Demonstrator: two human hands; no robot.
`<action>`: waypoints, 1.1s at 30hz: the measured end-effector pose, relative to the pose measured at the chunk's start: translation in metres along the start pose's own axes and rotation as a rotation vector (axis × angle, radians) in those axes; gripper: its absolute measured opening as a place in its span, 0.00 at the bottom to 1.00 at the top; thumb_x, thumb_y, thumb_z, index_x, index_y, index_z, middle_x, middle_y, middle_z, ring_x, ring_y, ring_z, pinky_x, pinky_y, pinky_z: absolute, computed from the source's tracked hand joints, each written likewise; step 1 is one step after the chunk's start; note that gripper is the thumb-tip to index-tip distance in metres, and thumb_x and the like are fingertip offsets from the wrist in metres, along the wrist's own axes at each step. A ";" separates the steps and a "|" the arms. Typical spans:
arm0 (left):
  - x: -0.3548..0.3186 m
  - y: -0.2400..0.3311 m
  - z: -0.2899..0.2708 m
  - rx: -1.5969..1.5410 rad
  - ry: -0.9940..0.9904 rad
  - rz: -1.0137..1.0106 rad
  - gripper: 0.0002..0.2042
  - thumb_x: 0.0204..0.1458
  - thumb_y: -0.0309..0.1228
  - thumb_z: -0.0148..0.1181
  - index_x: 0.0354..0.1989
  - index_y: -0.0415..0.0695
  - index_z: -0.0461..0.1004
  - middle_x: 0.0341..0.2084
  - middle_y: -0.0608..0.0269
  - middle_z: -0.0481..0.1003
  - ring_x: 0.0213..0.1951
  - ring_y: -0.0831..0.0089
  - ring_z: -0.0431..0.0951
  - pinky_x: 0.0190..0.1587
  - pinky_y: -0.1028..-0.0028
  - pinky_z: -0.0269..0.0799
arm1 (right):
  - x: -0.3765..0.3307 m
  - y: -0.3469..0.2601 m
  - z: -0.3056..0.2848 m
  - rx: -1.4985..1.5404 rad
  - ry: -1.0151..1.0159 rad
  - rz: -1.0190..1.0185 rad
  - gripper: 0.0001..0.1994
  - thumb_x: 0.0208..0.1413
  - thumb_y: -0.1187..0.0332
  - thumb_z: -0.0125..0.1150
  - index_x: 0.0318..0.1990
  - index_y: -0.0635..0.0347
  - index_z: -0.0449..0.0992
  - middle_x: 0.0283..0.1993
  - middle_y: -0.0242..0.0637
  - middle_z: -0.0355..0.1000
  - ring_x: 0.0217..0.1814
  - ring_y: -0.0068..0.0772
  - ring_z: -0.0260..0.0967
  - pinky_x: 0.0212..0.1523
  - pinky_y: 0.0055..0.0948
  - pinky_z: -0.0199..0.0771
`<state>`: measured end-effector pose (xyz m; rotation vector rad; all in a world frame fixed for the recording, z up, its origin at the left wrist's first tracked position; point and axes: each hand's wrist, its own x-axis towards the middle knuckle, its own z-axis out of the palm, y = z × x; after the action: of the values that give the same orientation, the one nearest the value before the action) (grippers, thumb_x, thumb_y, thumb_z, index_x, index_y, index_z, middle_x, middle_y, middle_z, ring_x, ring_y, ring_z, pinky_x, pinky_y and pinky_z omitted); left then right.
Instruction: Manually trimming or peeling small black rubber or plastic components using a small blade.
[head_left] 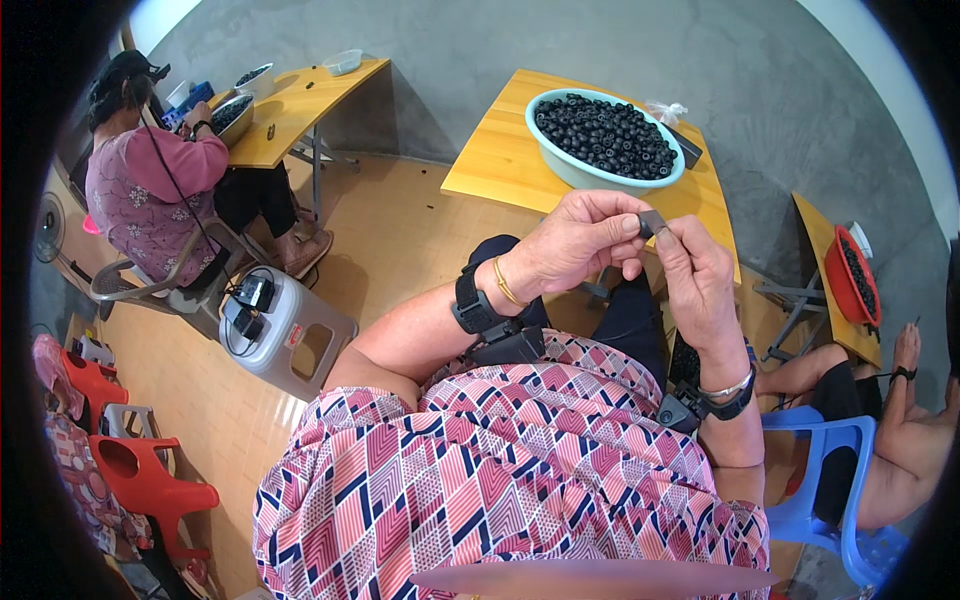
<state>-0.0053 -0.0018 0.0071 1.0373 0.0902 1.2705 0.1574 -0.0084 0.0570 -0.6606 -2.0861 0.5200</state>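
Observation:
A small dark grey-black piece (pixel 651 223) is pinched between my two hands, above my lap. My left hand (pixel 590 240) grips its left end between thumb and forefinger, with the other fingers curled. On its right side, the thumb and forefinger of my right hand (pixel 695 275) press together at the piece's edge. What kind of part it is, I cannot make out. Just beyond my hands, a pale blue basin (pixel 575 174) full of small black ring-like parts (pixel 608 138) stands on a yellow wooden table (pixel 490 150).
A clear plastic bag (pixel 667 112) and a dark block (pixel 688 150) lie beside the basin. At the left, a person in pink works at another table (pixel 300 100). A grey plastic stool (pixel 290 330) stands between us. A red basin (pixel 850 277) and a person on a blue chair (pixel 830 450) are at the right.

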 end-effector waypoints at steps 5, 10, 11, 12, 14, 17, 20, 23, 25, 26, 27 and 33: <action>0.000 -0.002 -0.001 -0.024 0.010 0.012 0.10 0.52 0.28 0.52 0.40 0.37 0.70 0.25 0.64 0.69 0.24 0.79 0.66 0.28 0.76 0.69 | -0.002 0.007 0.001 -0.021 -0.029 -0.010 0.08 0.57 0.70 0.48 0.29 0.65 0.68 0.20 0.39 0.64 0.21 0.28 0.63 0.23 0.24 0.62; 0.002 -0.001 -0.004 0.037 0.034 -0.002 0.09 0.52 0.28 0.52 0.39 0.36 0.71 0.28 0.59 0.72 0.25 0.76 0.71 0.27 0.77 0.69 | -0.004 0.001 0.009 -0.017 -0.079 -0.077 0.06 0.56 0.71 0.48 0.32 0.64 0.69 0.23 0.40 0.67 0.24 0.32 0.68 0.26 0.25 0.65; 0.002 0.000 -0.004 0.037 0.020 0.000 0.09 0.52 0.28 0.52 0.39 0.36 0.71 0.29 0.58 0.73 0.26 0.74 0.72 0.27 0.77 0.69 | -0.004 0.000 0.009 -0.021 -0.077 -0.080 0.06 0.55 0.72 0.49 0.33 0.64 0.70 0.24 0.40 0.68 0.25 0.33 0.69 0.26 0.25 0.66; 0.002 0.001 -0.002 0.039 0.017 0.001 0.09 0.52 0.28 0.52 0.39 0.36 0.71 0.29 0.58 0.73 0.26 0.74 0.72 0.27 0.77 0.69 | -0.005 0.002 0.009 -0.022 -0.075 -0.082 0.06 0.55 0.72 0.49 0.33 0.64 0.70 0.24 0.40 0.68 0.25 0.33 0.69 0.26 0.25 0.66; 0.000 0.002 0.002 -0.011 0.059 -0.059 0.09 0.53 0.28 0.52 0.39 0.36 0.71 0.27 0.60 0.71 0.24 0.77 0.69 0.27 0.77 0.69 | -0.007 0.008 0.011 0.098 -0.080 -0.089 0.05 0.54 0.72 0.51 0.33 0.64 0.70 0.25 0.39 0.69 0.24 0.32 0.69 0.27 0.25 0.66; -0.002 0.001 -0.002 -0.117 -0.029 -0.049 0.09 0.53 0.29 0.51 0.38 0.37 0.71 0.25 0.63 0.70 0.22 0.79 0.65 0.27 0.76 0.69 | -0.011 0.013 0.005 0.019 0.078 -0.087 0.05 0.51 0.72 0.54 0.35 0.64 0.70 0.27 0.39 0.70 0.27 0.31 0.69 0.27 0.25 0.67; -0.001 0.002 -0.003 -0.114 -0.021 -0.078 0.09 0.53 0.30 0.52 0.38 0.38 0.71 0.23 0.65 0.68 0.21 0.81 0.61 0.27 0.76 0.69 | -0.003 0.004 -0.001 -0.135 0.187 -0.243 0.08 0.49 0.73 0.57 0.38 0.63 0.70 0.29 0.39 0.70 0.29 0.30 0.69 0.27 0.24 0.67; -0.001 0.001 -0.001 -0.134 -0.035 -0.066 0.09 0.52 0.30 0.53 0.38 0.38 0.70 0.26 0.63 0.70 0.23 0.79 0.66 0.28 0.76 0.69 | 0.000 0.001 0.002 -0.079 0.108 -0.237 0.11 0.48 0.75 0.58 0.41 0.63 0.69 0.31 0.40 0.70 0.31 0.31 0.69 0.27 0.24 0.67; -0.002 0.001 0.001 -0.088 -0.027 -0.069 0.10 0.52 0.30 0.53 0.39 0.38 0.70 0.28 0.61 0.71 0.25 0.77 0.69 0.28 0.76 0.69 | 0.001 0.003 0.004 -0.080 0.105 -0.257 0.11 0.47 0.75 0.58 0.40 0.62 0.69 0.31 0.40 0.69 0.30 0.32 0.69 0.27 0.24 0.67; -0.002 0.001 0.001 -0.041 -0.018 -0.077 0.10 0.51 0.30 0.54 0.39 0.38 0.70 0.30 0.60 0.72 0.27 0.76 0.71 0.28 0.76 0.69 | 0.001 0.004 0.004 -0.079 0.105 -0.273 0.11 0.47 0.76 0.58 0.40 0.62 0.69 0.30 0.40 0.69 0.29 0.33 0.69 0.27 0.24 0.67; -0.001 0.001 0.001 -0.040 -0.018 -0.079 0.10 0.51 0.30 0.54 0.39 0.38 0.70 0.30 0.60 0.72 0.27 0.76 0.71 0.28 0.76 0.69 | 0.002 0.006 0.003 -0.078 0.107 -0.271 0.11 0.47 0.76 0.58 0.40 0.62 0.69 0.30 0.40 0.69 0.29 0.33 0.69 0.27 0.24 0.67; 0.000 0.001 0.000 0.009 -0.010 -0.062 0.10 0.52 0.28 0.53 0.40 0.37 0.71 0.31 0.60 0.73 0.28 0.78 0.72 0.29 0.78 0.70 | 0.001 0.011 0.006 -0.152 0.118 -0.315 0.08 0.45 0.79 0.58 0.35 0.62 0.71 0.26 0.38 0.67 0.25 0.35 0.67 0.22 0.25 0.65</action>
<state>-0.0062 -0.0017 0.0076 1.0407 0.1203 1.2094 0.1553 0.0001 0.0481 -0.4246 -2.0787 0.1430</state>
